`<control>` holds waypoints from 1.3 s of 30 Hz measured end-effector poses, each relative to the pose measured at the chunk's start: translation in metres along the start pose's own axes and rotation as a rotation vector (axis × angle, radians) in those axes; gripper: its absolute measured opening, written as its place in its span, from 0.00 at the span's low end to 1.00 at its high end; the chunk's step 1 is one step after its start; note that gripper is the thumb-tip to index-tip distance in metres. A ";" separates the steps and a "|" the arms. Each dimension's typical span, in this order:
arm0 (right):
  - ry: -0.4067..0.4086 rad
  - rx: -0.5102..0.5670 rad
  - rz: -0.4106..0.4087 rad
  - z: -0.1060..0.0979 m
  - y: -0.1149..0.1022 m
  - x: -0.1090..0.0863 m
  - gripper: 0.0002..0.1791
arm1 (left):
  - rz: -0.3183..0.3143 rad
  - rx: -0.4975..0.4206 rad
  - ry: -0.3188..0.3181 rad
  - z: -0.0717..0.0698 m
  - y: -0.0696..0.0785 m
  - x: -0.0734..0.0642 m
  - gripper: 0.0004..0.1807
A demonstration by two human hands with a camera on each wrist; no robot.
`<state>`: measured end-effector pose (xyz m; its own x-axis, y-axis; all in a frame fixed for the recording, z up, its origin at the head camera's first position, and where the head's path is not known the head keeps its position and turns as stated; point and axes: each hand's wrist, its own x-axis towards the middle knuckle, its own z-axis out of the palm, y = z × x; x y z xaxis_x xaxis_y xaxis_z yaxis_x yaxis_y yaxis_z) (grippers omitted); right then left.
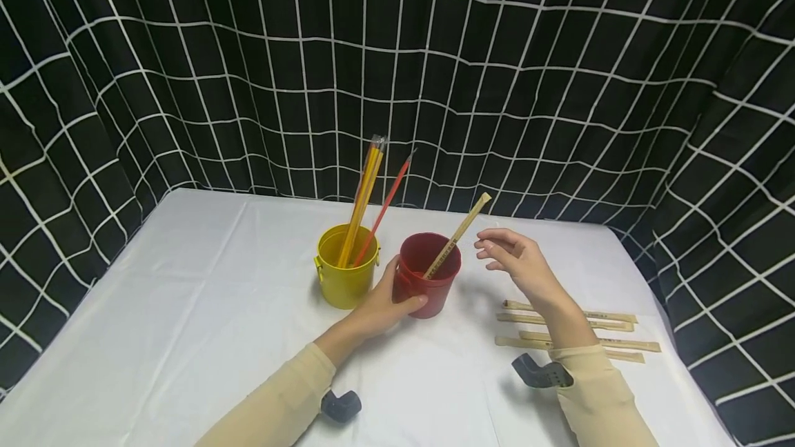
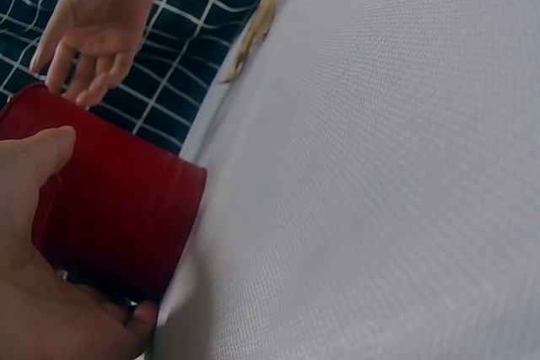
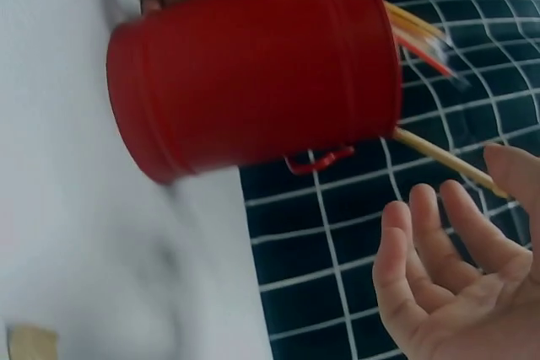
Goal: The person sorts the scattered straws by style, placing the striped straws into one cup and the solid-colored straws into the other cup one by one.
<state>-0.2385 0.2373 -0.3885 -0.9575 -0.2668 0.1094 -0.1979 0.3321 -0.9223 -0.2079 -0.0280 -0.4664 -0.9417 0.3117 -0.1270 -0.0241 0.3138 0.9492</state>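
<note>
The left hand [image 1: 375,305] is gripping the small round red bucket [image 1: 442,293] low on its side, the thumb lying across the near wall and the fingers curling round the side facing the yellow bucket; this hold is probably steadying the bucket upright on the white cloth [image 1: 186,336] while leaving its mouth uncovered. Inside, up and to the right of the left thumb, one slim tan paper-wrapped stick [image 1: 458,233] is leaning on the rim, too long to be lying flat within, its free end tilting toward the right fingers.

The right hand [image 1: 514,254] is hovering just beside that end, its fingers loosely bent, spread and holding nothing. A small red loop [image 3: 321,160] on the bucket's wall is facing these fingers in the right wrist view.

Just beyond the left fingers, a round yellow bucket [image 1: 344,288] is standing close by; whether they are touching it is hidden. Its tall yellow sticks [image 1: 361,205], bundled under a clear wrap, and a thin red stick [image 1: 385,207] are leaning against its rim, which is propping them up.

Nearer the person than the right fingers, four more tan sticks [image 1: 621,343] are lying roughly side by side, partly hidden beneath the forearm.
</note>
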 end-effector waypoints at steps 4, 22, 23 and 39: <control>-0.029 -0.048 -0.016 -0.012 -0.001 -0.004 0.24 | -0.008 0.004 0.001 0.000 0.000 -0.001 0.53; 0.012 -0.305 -0.060 -0.088 0.054 -0.038 0.21 | -0.010 -0.007 0.003 0.000 0.002 0.000 0.53; 0.004 -0.327 -0.043 -0.092 0.057 -0.039 0.22 | -0.012 -0.008 0.003 0.000 0.002 0.000 0.53; -0.154 -0.586 0.155 -0.113 0.094 -0.051 0.17 | -0.014 -0.006 0.001 0.000 0.003 -0.001 0.53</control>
<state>-0.2324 0.3844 -0.4385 -0.9516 -0.2891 -0.1044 -0.1833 0.8065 -0.5621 -0.2068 -0.0275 -0.4634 -0.9416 0.3063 -0.1398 -0.0392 0.3126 0.9491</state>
